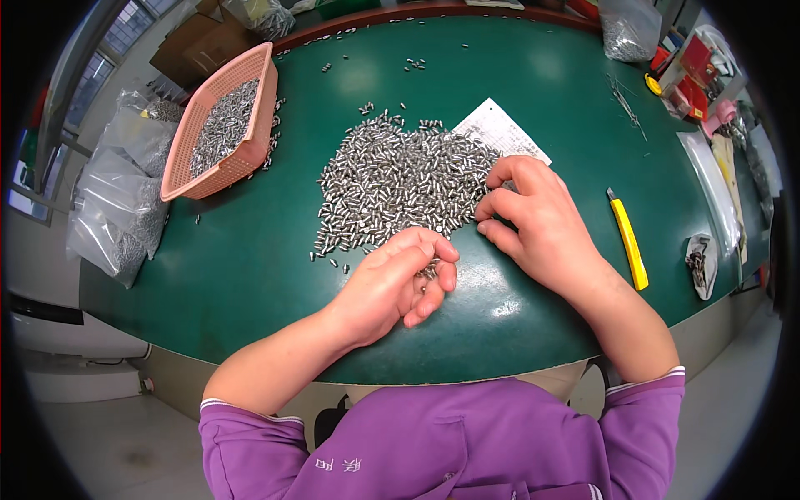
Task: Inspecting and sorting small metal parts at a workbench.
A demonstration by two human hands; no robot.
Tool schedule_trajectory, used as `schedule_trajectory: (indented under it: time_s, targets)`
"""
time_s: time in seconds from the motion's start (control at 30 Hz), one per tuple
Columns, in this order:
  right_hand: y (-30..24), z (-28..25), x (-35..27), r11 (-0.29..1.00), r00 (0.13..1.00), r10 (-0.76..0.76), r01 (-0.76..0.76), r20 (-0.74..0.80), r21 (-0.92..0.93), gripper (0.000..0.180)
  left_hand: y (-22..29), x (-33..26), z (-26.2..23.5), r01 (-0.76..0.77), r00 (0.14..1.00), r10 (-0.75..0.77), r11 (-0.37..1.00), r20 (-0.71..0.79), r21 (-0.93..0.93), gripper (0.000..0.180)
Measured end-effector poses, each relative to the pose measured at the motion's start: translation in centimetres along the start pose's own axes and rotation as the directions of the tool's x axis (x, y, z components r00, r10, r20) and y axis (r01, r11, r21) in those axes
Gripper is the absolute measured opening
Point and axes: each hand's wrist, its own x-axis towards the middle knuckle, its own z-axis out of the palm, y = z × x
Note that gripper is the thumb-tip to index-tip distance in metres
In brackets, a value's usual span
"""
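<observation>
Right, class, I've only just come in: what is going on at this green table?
A person in purple sleeves sits at a round green table with a big heap of small metal pins before them. The left hand is cupped, palm up, with a few pins in it. The right hand rests on the heap's right edge, fingers curled into the pins. A pink basket at the far left holds more pins, a yellow utility knife lies to the right, and a paper sheet lies partly under the heap.
</observation>
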Motion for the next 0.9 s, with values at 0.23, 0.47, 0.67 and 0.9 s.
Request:
schedule_trajectory:
  time_s: [0.23,0.47,0.67,0.9]
  targets:
    - [-0.1,0.0,-0.2,1.000,0.997,-0.018,0.019,0.078,-0.011,0.015,-0.1,0.1,-0.1,-0.002,1.000,0.003,1.000,-0.014,0.022,0.023]
    - [-1.7,0.6,0.0,0.851,0.999,-0.003,-0.024,0.049,0.524,0.011,0.0,0.1,0.2,-0.017,1.000,0.018,0.997,-0.016,0.071,0.014]
    - [-1.7,0.9,0.1,0.831,0.999,-0.005,-0.019,0.042,0.557,0.012,-0.3,0.0,-0.1,-0.021,0.999,0.022,0.998,-0.024,0.056,0.014]
    - [0.0,0.1,0.2,0.996,0.997,-0.005,0.012,-0.082,0.085,0.014,-0.2,0.1,-0.5,-0.031,0.999,0.032,0.999,0.031,-0.015,0.017]
